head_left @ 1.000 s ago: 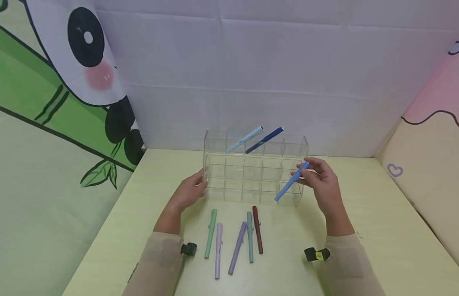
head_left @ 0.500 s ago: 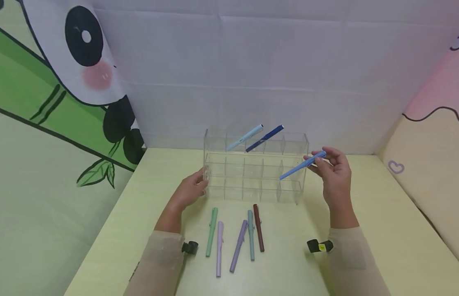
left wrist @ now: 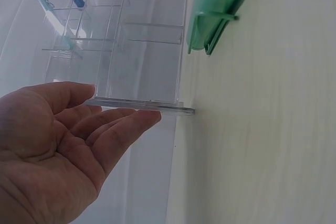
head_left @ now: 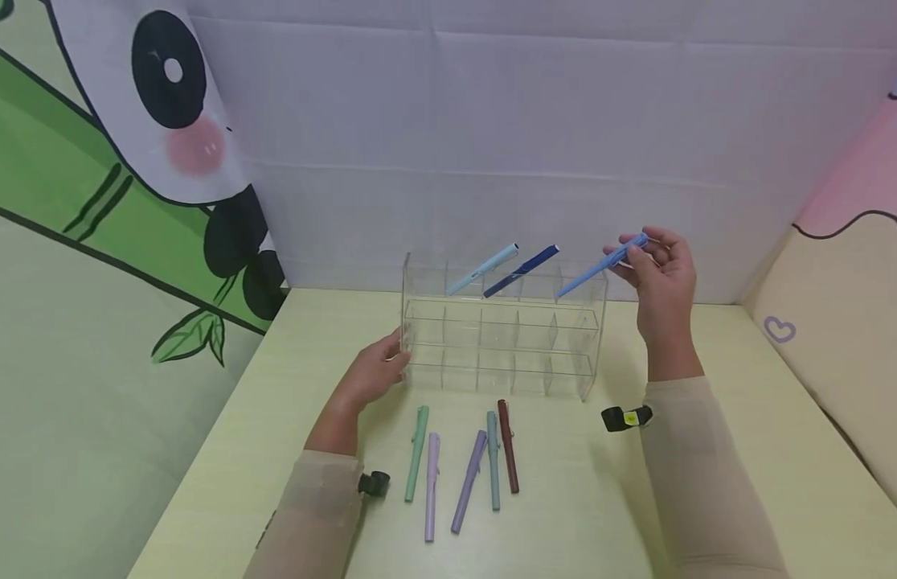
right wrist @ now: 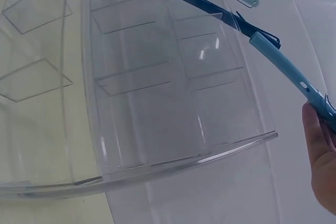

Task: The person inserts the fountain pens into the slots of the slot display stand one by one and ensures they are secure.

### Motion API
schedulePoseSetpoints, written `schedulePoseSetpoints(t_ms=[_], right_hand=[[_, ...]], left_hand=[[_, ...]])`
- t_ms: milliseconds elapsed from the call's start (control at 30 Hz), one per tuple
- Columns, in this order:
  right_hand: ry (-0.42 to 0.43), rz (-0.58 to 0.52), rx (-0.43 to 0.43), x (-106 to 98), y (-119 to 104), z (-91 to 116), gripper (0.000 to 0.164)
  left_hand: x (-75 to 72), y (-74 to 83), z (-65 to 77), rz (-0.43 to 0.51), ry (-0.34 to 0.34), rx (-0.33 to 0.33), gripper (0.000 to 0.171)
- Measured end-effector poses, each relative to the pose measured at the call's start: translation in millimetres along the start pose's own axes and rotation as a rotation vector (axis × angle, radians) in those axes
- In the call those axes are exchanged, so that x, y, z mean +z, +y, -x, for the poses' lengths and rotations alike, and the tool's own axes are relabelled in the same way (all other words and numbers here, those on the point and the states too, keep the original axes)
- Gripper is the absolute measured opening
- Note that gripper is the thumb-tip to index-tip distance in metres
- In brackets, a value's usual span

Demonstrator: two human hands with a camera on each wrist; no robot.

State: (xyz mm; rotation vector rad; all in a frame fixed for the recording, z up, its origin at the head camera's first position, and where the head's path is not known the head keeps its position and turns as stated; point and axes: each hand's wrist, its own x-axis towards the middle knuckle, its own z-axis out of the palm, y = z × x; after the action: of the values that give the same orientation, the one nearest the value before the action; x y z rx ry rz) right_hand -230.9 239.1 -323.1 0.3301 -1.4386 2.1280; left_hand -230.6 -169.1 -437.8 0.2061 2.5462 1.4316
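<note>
A clear tiered rack [head_left: 499,334] with divided compartments stands on the table. At its left end my left hand [head_left: 376,370] holds the side panel's edge, thumb on one side and fingers on the other in the left wrist view. My right hand [head_left: 661,281] pinches a blue pen [head_left: 600,265] by its upper end, with the lower tip over the right end of the top tier. Two pens lean in that tier: a light blue pen [head_left: 485,269] and a dark blue pen [head_left: 522,272].
Several pens lie in front of the rack: a green pen [head_left: 417,454], a lilac pen [head_left: 431,486], a purple pen [head_left: 468,482], a grey-blue pen [head_left: 493,462] and a dark red pen [head_left: 508,446]. A white cloth backdrop [head_left: 448,121] hangs behind the table.
My right hand has lifted the blue pen from the rack's lower right front up to its top tier. The left hand has kept its place on the rack.
</note>
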Motion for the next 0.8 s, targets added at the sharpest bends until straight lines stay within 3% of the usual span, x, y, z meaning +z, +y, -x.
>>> schedulePoseSetpoints(t_ms=[233,333,533,800], right_hand=[[0.043,-0.09,0.025,8,6,-23,0.038],[0.048,-0.074,0.051,10,12,-25,0.039],[-0.031,0.018,0.102,9,28,-19,0.043],[-0.13,0.069,0.039,10,36,-18,0.037]], left_hand=[[2.0,0.1,-1.0,0.01,-0.01,-0.004,0.058],[2.5,0.5,-0.4,0.008,-0.009,0.0,0.058],[3.3,-0.2,0.0,0.006,-0.009,0.012,0.059],[1.4,-1.2,-0.3,-0.017,0.007,0.017,0.058]])
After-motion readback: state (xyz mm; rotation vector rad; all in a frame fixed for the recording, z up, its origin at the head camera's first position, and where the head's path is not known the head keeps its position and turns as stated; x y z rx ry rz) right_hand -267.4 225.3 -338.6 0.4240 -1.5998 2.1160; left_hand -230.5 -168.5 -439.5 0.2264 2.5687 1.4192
